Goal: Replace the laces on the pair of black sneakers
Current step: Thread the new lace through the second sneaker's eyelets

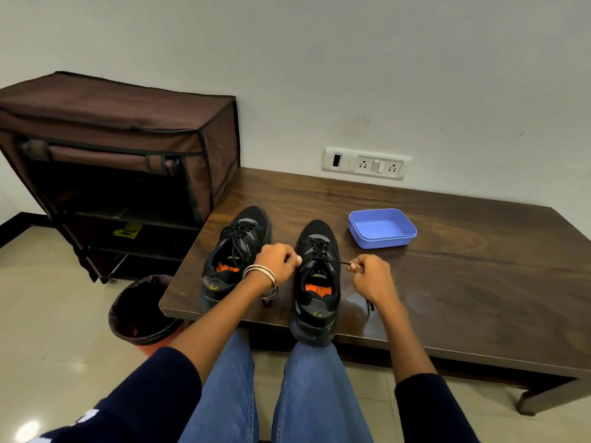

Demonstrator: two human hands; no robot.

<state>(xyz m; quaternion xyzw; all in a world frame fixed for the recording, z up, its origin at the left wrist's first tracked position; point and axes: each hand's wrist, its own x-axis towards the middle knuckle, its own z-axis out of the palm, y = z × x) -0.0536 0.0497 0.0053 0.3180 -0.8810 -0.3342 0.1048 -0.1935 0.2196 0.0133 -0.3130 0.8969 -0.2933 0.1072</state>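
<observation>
Two black sneakers with orange insoles stand toes-away on the dark wooden table point(447, 282). The left sneaker point(235, 251) is laced with a black lace. The right sneaker point(316, 282) sits at the table's front edge with its heel over the edge. My left hand point(276, 263), with bangles on the wrist, pinches one end of the right sneaker's black lace point(335, 262) beside the shoe's left side. My right hand point(372, 276) pinches the other end, pulled taut to the shoe's right. A loose lace tail hangs below my right wrist.
An empty blue plastic box point(382, 228) lies on the table behind the right sneaker. A brown fabric shoe rack point(121, 161) stands to the left on the floor, with a dark waste bin point(140, 310) in front of it. A wall socket panel point(366, 163) is behind the table.
</observation>
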